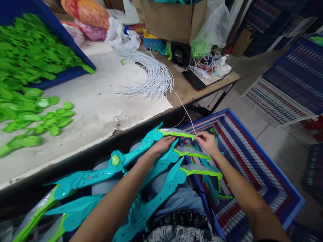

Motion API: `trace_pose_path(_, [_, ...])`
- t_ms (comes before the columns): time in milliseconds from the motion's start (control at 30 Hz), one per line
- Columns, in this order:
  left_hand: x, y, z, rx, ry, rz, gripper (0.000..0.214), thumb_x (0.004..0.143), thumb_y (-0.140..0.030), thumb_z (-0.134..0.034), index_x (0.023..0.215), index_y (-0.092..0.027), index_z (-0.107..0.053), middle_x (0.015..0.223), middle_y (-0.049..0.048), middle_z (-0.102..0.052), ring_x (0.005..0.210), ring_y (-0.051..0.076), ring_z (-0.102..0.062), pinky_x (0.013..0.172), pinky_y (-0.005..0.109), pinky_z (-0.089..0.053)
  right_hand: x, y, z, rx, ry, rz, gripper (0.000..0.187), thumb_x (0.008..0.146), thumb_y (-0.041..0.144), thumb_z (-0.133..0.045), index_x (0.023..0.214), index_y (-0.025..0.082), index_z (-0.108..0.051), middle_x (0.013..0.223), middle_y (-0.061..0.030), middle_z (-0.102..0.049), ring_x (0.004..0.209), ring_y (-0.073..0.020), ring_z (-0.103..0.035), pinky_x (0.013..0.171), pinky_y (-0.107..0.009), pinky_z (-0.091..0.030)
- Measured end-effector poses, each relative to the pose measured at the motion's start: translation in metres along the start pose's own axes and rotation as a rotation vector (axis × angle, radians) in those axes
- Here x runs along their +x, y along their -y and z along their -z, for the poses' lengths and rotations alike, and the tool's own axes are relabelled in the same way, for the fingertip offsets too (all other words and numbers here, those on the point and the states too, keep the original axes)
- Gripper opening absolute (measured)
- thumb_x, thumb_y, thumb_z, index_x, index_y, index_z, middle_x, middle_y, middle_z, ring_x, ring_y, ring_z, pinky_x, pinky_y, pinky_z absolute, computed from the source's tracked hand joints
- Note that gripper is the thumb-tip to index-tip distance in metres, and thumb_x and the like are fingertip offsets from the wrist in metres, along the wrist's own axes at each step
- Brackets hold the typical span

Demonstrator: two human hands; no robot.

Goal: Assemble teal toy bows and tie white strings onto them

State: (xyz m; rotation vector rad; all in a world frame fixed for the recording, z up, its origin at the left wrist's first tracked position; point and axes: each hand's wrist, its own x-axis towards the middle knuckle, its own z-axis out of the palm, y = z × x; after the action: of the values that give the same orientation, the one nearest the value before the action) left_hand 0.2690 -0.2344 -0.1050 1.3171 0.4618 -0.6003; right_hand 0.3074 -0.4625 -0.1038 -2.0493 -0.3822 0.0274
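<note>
Several teal and lime-green toy bows (101, 174) lie across my lap, their clear-and-green limbs pointing outward. My left hand (165, 144) is closed around the upper limb of the farthest bow, its fingers partly hidden beneath it. At that limb's green tip (193, 137), my right hand (207, 143) pinches a thin white cord (185, 109). The cord runs back to a large bundle of white cords (157, 75) on the table. Whether the cord passes through the tip is too small to tell.
A worn white-topped table (101, 111) stands ahead, with loose green plastic pieces (54, 119) and a blue bin (83, 58) of more. A small black fan (180, 53) and a dark phone-like slab (193, 80) sit farther back. A large blue-rimmed crate (267, 164) is at my right.
</note>
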Motion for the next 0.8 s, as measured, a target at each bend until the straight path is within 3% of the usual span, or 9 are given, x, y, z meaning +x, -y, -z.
trace_pose_path(233, [0.008,-0.004,0.001,-0.114,0.076,-0.028,0.030,0.081,-0.018,-0.060,0.110,-0.011,-0.059,0.076,0.0089,-0.072,0.075,0.021,-0.069,0.078,0.036,-0.055,0.003,0.005,0.005,-0.155,-0.019,0.098,0.014,0.084,0.032,-0.056,0.078,0.022,-0.066,0.077,-0.0022,-0.068,0.067,-0.0171,-0.060,0.066,-0.028,-0.048])
trace_pose_path(533, [0.030,-0.001,0.001,-0.174,0.212,0.013,0.020,0.079,-0.014,-0.061,0.098,-0.010,-0.065,0.083,0.0106,-0.073,0.078,0.020,-0.070,0.086,0.035,-0.053,0.016,0.010,0.008,-0.290,0.040,0.179,0.013,0.085,0.026,-0.054,0.080,0.023,-0.066,0.079,-0.0028,-0.068,0.072,-0.0184,-0.062,0.069,-0.029,-0.047])
trace_pose_path(633, [0.043,0.001,-0.001,-0.162,0.260,0.076,0.018,0.082,-0.016,-0.062,0.099,-0.010,-0.064,0.078,0.0099,-0.073,0.073,0.019,-0.069,0.083,0.034,-0.052,0.017,0.008,0.006,-0.284,0.086,0.190,0.013,0.085,0.024,-0.056,0.081,0.023,-0.067,0.079,-0.0027,-0.067,0.074,-0.0187,-0.062,0.070,-0.029,-0.047])
trace_pose_path(800, [0.056,-0.001,-0.011,-0.071,0.400,0.124,0.018,0.090,-0.018,-0.054,0.100,-0.005,-0.063,0.076,0.0055,-0.072,0.072,0.015,-0.067,0.080,0.030,-0.050,0.013,-0.009,-0.004,-0.130,0.005,0.159,0.009,0.082,0.027,-0.062,0.080,0.023,-0.070,0.095,-0.0056,-0.068,0.091,-0.0214,-0.063,0.082,-0.035,-0.050])
